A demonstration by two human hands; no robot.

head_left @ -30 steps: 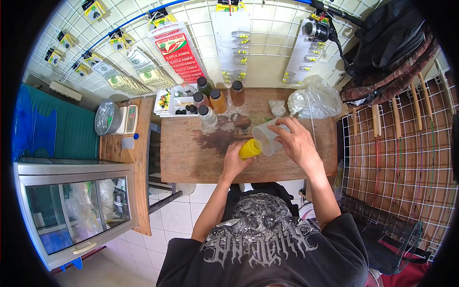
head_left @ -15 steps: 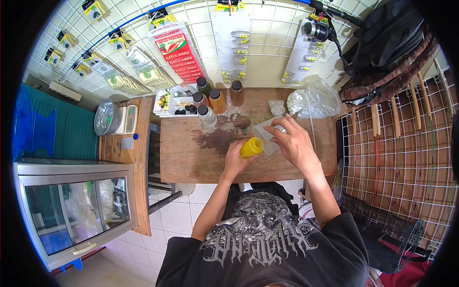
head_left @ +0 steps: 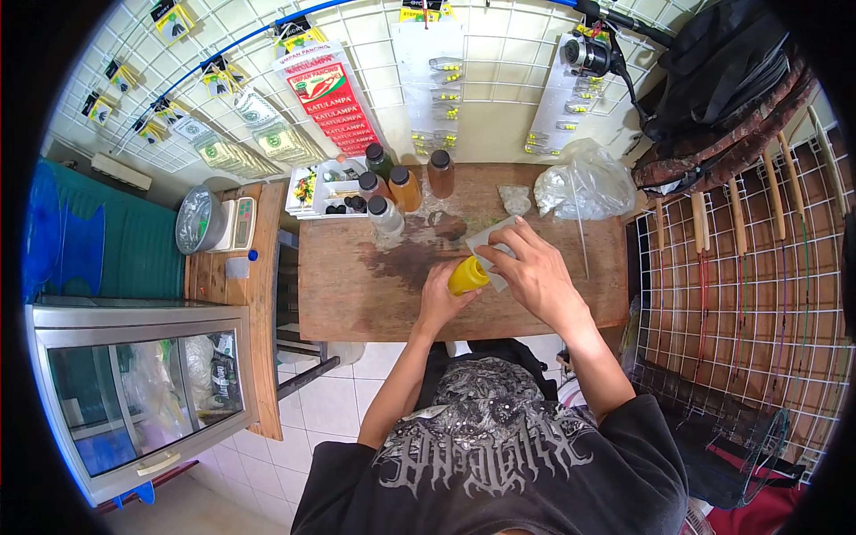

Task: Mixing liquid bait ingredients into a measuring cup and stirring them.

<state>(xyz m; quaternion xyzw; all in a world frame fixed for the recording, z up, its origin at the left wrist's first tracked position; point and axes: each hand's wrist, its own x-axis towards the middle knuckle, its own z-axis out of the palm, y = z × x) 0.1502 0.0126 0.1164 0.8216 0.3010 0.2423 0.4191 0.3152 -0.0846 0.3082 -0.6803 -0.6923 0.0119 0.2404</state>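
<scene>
Across the middle, wooden table (head_left: 357,308) with a dark stain (head_left: 415,254). Black T-shirt (head_left: 499,495) on the person, big grey lettering. Red packet strip (head_left: 343,111) hanging behind the table, repeated white print. Right hand (head_left: 538,269): partly closed, fingers and thumb gripping a translucent cup (head_left: 482,239). Left hand (head_left: 439,299): curled around a yellow container (head_left: 466,277), held above the table's near half, leaning toward the cup; cup's edge right by container's mouth, contact can't be told. Versus a second ago: cup tipped further, more hidden behind right hand; container barely shifted.
</scene>
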